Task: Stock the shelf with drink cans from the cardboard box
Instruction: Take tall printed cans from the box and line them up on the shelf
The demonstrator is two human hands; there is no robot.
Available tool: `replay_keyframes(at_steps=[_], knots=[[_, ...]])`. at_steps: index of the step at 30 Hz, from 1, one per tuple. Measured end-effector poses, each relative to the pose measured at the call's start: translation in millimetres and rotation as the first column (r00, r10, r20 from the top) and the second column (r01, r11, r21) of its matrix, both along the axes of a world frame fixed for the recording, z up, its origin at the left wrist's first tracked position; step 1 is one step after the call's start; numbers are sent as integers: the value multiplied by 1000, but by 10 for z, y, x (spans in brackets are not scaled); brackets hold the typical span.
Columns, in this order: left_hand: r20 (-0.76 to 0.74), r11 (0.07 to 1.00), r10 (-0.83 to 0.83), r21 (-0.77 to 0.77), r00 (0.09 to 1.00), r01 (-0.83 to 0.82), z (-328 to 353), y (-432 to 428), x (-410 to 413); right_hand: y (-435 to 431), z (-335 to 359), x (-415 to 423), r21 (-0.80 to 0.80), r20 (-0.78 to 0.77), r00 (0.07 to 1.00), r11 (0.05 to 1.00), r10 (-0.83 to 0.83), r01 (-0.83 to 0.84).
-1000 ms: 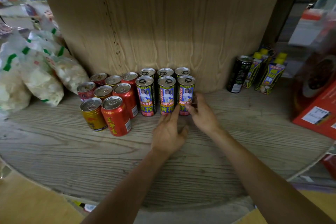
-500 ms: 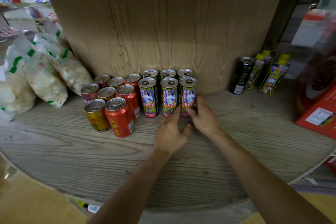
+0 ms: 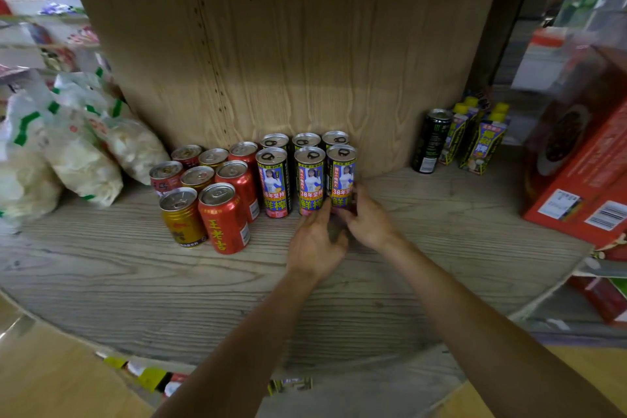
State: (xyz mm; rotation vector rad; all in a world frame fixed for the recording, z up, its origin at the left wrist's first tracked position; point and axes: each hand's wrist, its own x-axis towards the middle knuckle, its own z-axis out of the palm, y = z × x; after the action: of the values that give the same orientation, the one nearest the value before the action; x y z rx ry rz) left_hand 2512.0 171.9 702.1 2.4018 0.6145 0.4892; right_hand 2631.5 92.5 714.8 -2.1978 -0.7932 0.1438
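Note:
Two rows of three tall black-and-yellow drink cans stand on the wooden shelf against the back panel. The front row's right can has my right hand curled around its base from the right. My left hand lies with its fingers flat and pointing up, the tips touching the bases of the middle can and the right can. The left can stands free. The cardboard box is not in view.
Short red cans and gold cans cluster left of the tall ones. White snack bags lie at far left. A black can, yellow-capped cartons and a red box are at right.
Both hands have closed in on the right front can's base; the left hand's fingertips moved right and up against it. The cans stay in place.

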Motion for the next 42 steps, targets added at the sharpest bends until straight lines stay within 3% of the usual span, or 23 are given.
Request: replay_keyframes(at_steps=[9, 20, 27, 37, 42], knots=[[-40, 996, -68, -61, 997, 66, -37, 96, 93, -92, 19, -92, -38, -32, 999, 999, 2, -3], [-51, 997, -32, 68, 998, 36, -55, -20, 71, -79, -95, -94, 93, -11, 1000, 995, -28, 29], [-38, 995, -12, 94, 999, 16, -45, -50, 57, -68, -174, -32, 78, 2, 1000, 997, -30, 30], [-41, 998, -22, 61, 999, 25, -23, -55, 33, -49, -223, 13, 20, 5, 1000, 1000, -3, 3], [35, 998, -55, -41, 998, 56, 39, -43, -29, -143, -30, -188, -9, 11, 1000, 1000, 2, -2]])
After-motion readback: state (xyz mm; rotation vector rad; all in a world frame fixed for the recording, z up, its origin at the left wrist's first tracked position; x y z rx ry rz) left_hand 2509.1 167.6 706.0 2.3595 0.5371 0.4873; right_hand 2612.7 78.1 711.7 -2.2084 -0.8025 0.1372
